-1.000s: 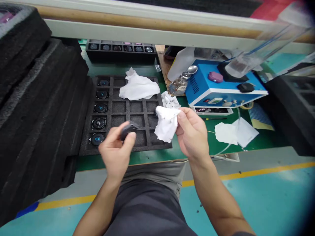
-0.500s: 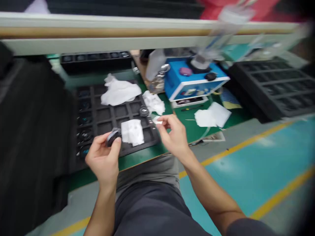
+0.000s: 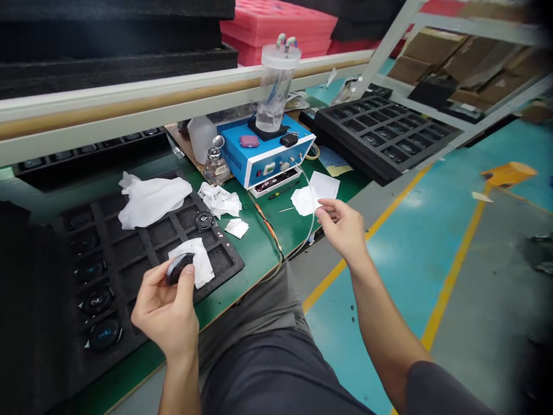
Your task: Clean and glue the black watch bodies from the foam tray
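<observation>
Between thumb and fingers, my left hand [image 3: 166, 311] grips a round black disc-shaped part [image 3: 179, 268] over the near side of a black foam tray [image 3: 125, 245]. A white cloth piece [image 3: 199, 262] lies on the tray behind the part. My right hand [image 3: 343, 227] is over the table's right edge, beside white wipes [image 3: 325, 185]; its thumb and index finger are bent with a gap between them and nothing visible held. A small folded white wipe [image 3: 237, 228] lies on the green table [image 3: 259, 248] between the hands.
A blue box device [image 3: 268, 153] carries a clear cylinder [image 3: 274, 86]. A glass bottle [image 3: 216, 164] stands left of it. Cables [image 3: 270, 230] loop over the table edge. More black trays [image 3: 384, 129] are at the back right, and a rail [image 3: 173, 104] crosses above the table.
The view has turned right. My right hand has moved right, from the small folded wipe toward the white wipes. My left hand still holds the black part.
</observation>
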The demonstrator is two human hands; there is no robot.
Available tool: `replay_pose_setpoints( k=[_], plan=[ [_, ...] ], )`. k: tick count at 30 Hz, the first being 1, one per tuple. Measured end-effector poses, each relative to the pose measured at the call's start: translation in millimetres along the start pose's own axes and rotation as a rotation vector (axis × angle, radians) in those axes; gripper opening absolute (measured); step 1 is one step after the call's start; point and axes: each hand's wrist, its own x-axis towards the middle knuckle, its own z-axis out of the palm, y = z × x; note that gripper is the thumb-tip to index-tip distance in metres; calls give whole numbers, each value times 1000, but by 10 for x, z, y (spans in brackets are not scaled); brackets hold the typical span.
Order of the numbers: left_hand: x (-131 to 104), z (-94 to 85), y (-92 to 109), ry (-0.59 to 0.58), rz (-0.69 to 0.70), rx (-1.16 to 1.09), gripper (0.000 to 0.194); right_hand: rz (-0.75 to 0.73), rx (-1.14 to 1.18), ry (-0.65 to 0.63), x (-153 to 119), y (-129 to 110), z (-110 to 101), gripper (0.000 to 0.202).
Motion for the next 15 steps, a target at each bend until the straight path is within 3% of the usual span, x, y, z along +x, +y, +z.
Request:
replay_pose_setpoints(
  k=[2,5,8,11,15],
  plan=[
    [32,-26,-24,42,26,13,26,-129,8,-132,22,-165,222,30],
    [35,-36,-64,58,54,55,26,-372,-8,-431,-5,-501,672,22],
    [-11,-26,-86,51,89,140,23,-492,-91,-600,-8,-737,1033,22],
    [-66,-23,-99,23,140,201,18,-515,-147,-663,-1,-780,1186,11],
    [-90,-55,-155,-27,190,243,19,-487,-87,-632,-38,-664,1170,12]
  ],
)
